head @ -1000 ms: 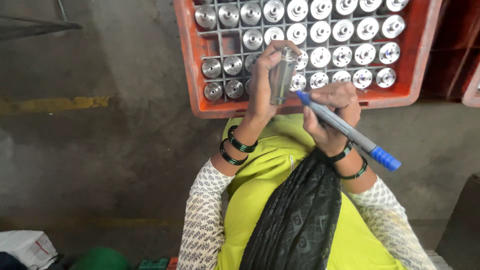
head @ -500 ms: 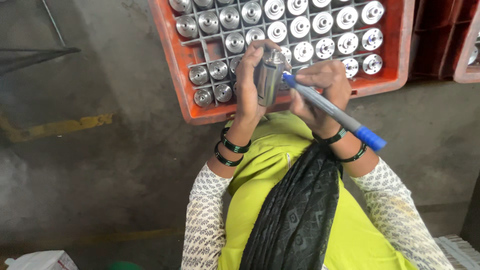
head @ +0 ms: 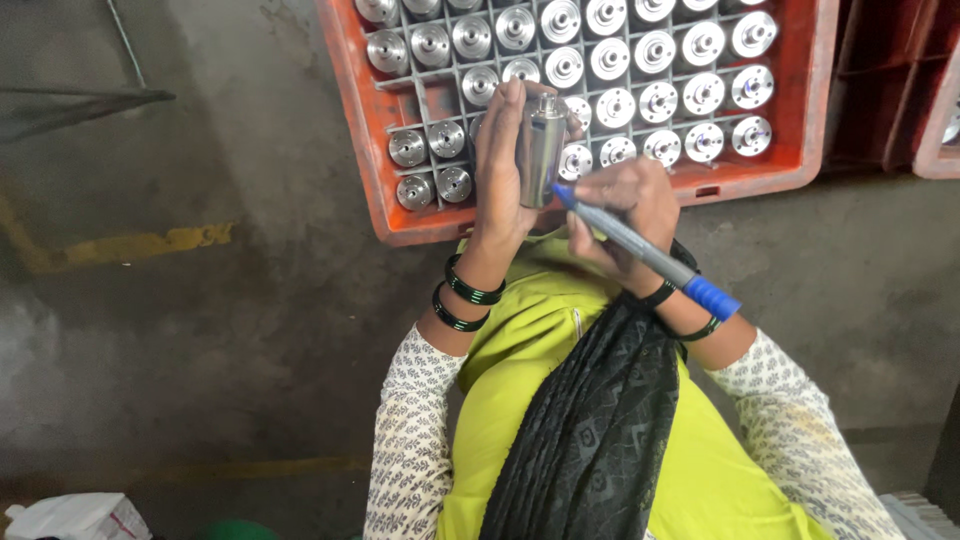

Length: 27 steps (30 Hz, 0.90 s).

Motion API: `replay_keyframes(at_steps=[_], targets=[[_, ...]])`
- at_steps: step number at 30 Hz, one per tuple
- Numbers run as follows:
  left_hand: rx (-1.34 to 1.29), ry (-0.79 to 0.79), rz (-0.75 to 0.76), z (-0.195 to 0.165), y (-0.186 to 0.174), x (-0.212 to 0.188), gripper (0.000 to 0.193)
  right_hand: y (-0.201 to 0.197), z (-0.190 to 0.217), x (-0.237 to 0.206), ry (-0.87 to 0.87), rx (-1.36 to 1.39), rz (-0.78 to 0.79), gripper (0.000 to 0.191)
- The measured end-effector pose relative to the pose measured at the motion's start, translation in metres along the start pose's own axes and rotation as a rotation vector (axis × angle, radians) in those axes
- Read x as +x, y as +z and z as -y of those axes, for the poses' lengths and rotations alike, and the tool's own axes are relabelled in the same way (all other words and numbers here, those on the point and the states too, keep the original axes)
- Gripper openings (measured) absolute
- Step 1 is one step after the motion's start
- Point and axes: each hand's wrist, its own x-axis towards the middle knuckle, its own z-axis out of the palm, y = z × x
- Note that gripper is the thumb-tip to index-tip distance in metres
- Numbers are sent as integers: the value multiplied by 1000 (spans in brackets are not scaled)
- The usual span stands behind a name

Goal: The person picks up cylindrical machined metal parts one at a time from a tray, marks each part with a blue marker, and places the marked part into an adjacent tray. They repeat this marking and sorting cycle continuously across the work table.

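A shiny steel cylinder [head: 541, 150] with a narrow neck stands upright above the near edge of the orange crate [head: 372, 160]. A grey marker [head: 640, 243] with a blue cap slants, tip touching the cylinder's lower side.

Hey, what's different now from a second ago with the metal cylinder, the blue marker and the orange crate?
Little changed. The blue marker in the right hand now has its tip against the lower side of the shiny metal cylinder, where a second ago it lay just beside it. The left hand keeps holding the cylinder upright over the orange plastic crate of metal parts. Only the view shifted.
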Motion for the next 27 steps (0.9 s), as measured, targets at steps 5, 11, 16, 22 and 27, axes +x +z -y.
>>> replay_keyframes(at_steps=[5, 11, 16, 22, 27], targets=[[-166, -133, -34, 5, -5, -1, 33, -3, -17, -5, 94, -20, -128, 24], [639, 500, 43, -52, -12, -1, 33, -26, -33, -2, 298, 115, -184, 18], [1417, 656, 175, -117, -41, -9, 45, -24, -34, -3, 311, 135, -196, 21], [1826, 692, 189, -139, -53, 2, 46, -23, -37, -3, 297, 121, -179, 20], [2258, 569, 308, -143, -66, -12, 46, -21, -35, -3, 270, 124, -187, 23]])
